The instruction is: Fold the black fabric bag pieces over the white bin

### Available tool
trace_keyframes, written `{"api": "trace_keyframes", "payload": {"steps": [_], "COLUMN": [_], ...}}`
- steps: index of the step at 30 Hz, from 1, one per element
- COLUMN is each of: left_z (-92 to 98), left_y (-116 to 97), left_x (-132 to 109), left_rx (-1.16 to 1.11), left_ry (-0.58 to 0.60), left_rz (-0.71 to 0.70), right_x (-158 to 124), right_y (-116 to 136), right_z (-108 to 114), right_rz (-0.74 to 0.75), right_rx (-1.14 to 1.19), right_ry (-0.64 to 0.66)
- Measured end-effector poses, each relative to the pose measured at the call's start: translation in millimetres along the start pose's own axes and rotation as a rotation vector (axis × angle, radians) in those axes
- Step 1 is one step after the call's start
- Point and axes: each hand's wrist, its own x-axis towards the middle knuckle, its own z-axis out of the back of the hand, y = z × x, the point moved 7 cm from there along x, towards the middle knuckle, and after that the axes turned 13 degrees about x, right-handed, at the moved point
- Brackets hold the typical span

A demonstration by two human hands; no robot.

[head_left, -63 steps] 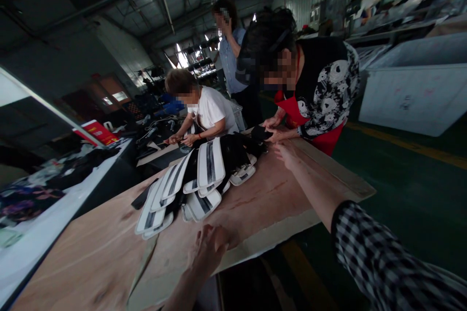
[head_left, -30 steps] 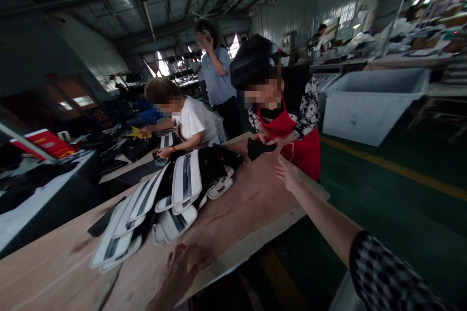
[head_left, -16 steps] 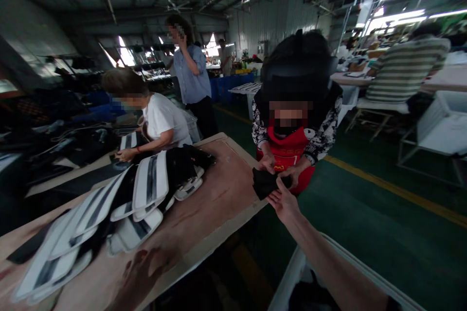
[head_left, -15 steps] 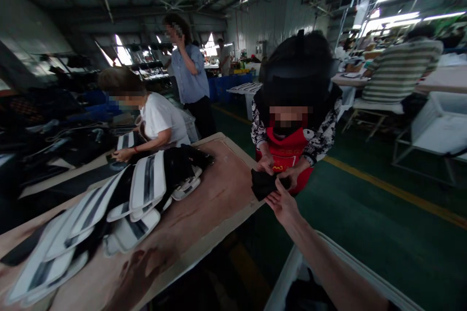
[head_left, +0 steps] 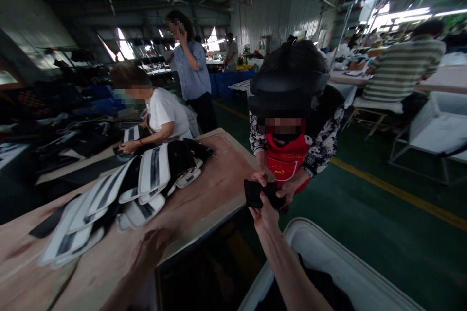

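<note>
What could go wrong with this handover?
The black piece hangs past the table edge, short of the white bin. Whether the right hand grips it is unclear, so it might drop if the co-worker's hands release early.
The left hand rests at the table edge and could slip off.

Padded pieces (head_left: 153, 175) lie on the table (head_left: 219, 180), the bin (head_left: 328, 257) right of it, a co-worker (head_left: 288, 160) behind.
</note>
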Motion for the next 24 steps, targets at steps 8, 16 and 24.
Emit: {"api": "trace_keyframes", "payload": {"steps": [8, 16, 24], "left_z": [-44.3, -60.8, -24.6], "left_y": [-156.9, -242.2, -185.7], "left_x": [-20.4, -74.9, -194.8], "left_rx": [-0.636, -0.88, -1.149], "left_ry": [0.345, 0.99, 1.178], "left_rz": [0.048, -0.035, -0.004], "right_x": [-28.0, -77.9, -148.8], "right_y": [-8.6, -3.9, 14.8], "right_z": [65.0, 151.7, 215.0], "right_rz": [0.03, -0.023, -0.127], "right_rx": [-0.191, -0.394, -0.902], "right_ry": [0.077, 0.119, 0.311]}}
